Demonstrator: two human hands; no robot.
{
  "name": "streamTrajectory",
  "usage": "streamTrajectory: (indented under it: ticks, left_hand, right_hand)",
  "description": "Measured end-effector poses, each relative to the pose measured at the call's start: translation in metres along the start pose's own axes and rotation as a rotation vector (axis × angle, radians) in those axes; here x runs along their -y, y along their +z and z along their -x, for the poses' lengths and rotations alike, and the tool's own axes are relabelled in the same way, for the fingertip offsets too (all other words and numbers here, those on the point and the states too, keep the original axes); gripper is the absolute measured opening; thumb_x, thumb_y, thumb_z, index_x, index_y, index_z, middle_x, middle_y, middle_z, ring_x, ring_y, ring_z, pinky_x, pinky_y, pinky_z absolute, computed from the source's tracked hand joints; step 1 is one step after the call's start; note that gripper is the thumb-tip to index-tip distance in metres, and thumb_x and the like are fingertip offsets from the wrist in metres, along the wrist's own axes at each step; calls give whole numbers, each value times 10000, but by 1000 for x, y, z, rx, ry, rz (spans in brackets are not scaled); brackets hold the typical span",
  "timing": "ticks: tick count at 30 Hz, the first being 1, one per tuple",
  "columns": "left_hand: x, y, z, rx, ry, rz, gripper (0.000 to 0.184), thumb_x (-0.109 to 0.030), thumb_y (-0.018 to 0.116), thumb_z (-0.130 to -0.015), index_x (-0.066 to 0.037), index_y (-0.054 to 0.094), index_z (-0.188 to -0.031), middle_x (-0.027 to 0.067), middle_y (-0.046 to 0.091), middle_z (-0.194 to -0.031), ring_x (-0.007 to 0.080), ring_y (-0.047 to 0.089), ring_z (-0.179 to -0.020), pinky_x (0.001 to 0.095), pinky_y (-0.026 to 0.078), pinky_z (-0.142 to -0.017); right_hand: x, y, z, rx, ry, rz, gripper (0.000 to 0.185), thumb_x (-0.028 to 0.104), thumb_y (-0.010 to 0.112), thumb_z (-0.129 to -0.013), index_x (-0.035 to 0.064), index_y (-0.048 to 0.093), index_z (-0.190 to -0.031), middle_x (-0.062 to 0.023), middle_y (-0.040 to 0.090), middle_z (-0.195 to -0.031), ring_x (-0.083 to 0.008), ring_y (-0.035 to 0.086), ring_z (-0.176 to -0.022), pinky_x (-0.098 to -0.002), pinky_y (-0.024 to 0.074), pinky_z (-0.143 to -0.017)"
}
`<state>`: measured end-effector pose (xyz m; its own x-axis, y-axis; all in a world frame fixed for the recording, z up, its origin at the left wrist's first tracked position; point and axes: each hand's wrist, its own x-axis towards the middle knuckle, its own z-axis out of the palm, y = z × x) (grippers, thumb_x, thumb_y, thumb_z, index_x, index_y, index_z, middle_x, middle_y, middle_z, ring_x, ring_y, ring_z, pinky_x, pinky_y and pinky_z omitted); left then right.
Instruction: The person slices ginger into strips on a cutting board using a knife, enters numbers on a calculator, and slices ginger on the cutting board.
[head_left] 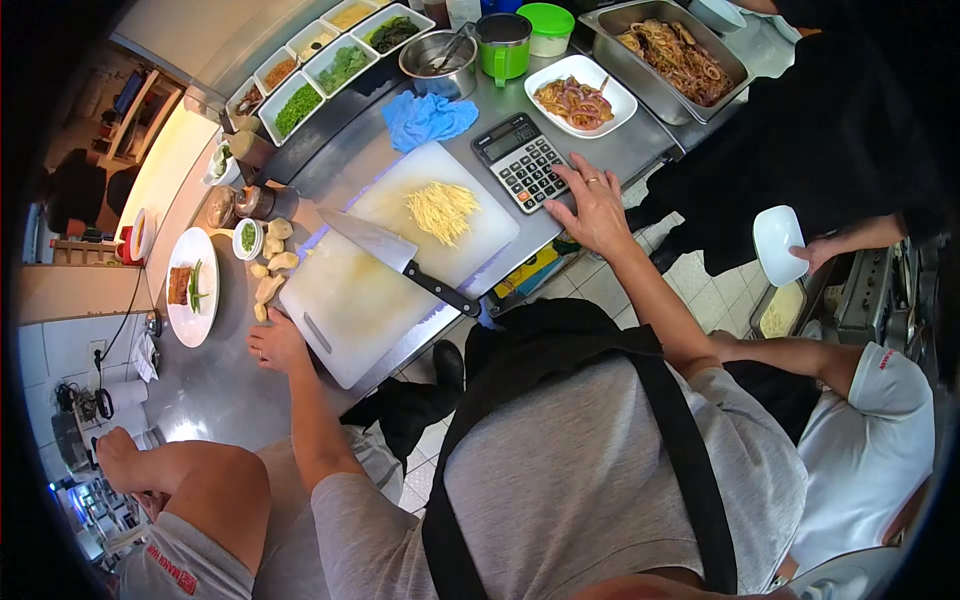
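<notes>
My right hand (597, 210) is at the lower right of a calculator (522, 165), a finger over its keys and the thumb apart. My left hand (278, 341) rests with fingers stretched out on the steel counter, beside the corner of a white cutting board (350, 345) and just below several pieces of peeled ginger (268, 288). A pile of thin pale yellow strips, like julienned ginger (443, 212), lies on the board. Across the board lies a kitchen knife (375, 240), its black handle reaching over the near edge. Neither hand holds anything.
A blue cloth (425, 118), a metal pot (437, 65), a green mug (503, 50) and a noodle tray (690, 60) stand behind. Left is a white plate (190, 325) with food. Co-workers stand close on both sides; a hand (822, 252) at right holds a white dish (780, 245).
</notes>
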<state>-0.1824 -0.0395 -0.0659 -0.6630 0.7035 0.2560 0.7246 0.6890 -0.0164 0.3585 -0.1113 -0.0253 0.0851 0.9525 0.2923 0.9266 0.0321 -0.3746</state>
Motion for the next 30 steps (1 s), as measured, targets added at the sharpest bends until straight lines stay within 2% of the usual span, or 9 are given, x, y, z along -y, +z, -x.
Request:
streamTrajectory:
  ticks: [7, 13, 16, 22, 28, 30]
  left_hand:
    - [-1, -4, 2, -4, 6, 14, 720, -585, 402, -948, 22, 432, -1335, 194, 448, -1394, 345, 401, -1314, 522, 360, -1026]
    - [-2, -6, 4, -15, 13, 19, 708, -583, 405, -947, 26, 451, -1305, 192, 478, -1343, 347, 413, -1300, 527, 365, -1020]
    - [-3, -12, 4, 51, -4, 25, 721, -585, 397, -948, 29, 440, -1324, 192, 457, -1375, 347, 403, -1311, 528, 355, -1031]
    - [-2, -8, 1, 67, -13, 23, 750, -589, 381, -950, 32, 408, -1370, 193, 417, -1429, 344, 375, -1339, 529, 339, -1051]
    - [-6, -20, 5, 112, -12, 27, 741, -585, 390, -949, 28, 416, -1366, 194, 412, -1432, 347, 378, -1336, 528, 337, -1051]
    - [-4, -14, 4, 62, -12, 34, 730, -581, 399, -947, 28, 427, -1349, 195, 422, -1420, 347, 386, -1331, 526, 341, -1048]
  right_hand:
    - [7, -2, -9, -18, -82, 48, 533, 448, 669, -839, 172, 570, -1283, -196, 341, -1499, -345, 365, -1363, -627, 257, -1059]
    - [15, 0, -10, -49, -125, 92, 471, 447, 680, -828, 158, 633, -1197, -180, 342, -1500, -339, 364, -1358, -638, 253, -1055]
    - [14, 1, -12, -17, -119, 89, 459, 455, 676, -830, 151, 648, -1172, -177, 339, -1503, -340, 367, -1355, -638, 249, -1058]
    - [8, -2, -22, -59, -39, 62, 511, 475, 665, -835, 149, 623, -1227, -181, 342, -1505, -352, 393, -1336, -634, 243, -1063]
    - [8, 6, -24, -46, -64, 126, 525, 475, 656, -842, 150, 607, -1251, -183, 355, -1499, -367, 433, -1300, -618, 237, -1072]
    - [8, 1, -25, -36, -49, 120, 532, 476, 650, -846, 151, 595, -1264, -182, 379, -1483, -363, 441, -1295, -610, 238, -1075]
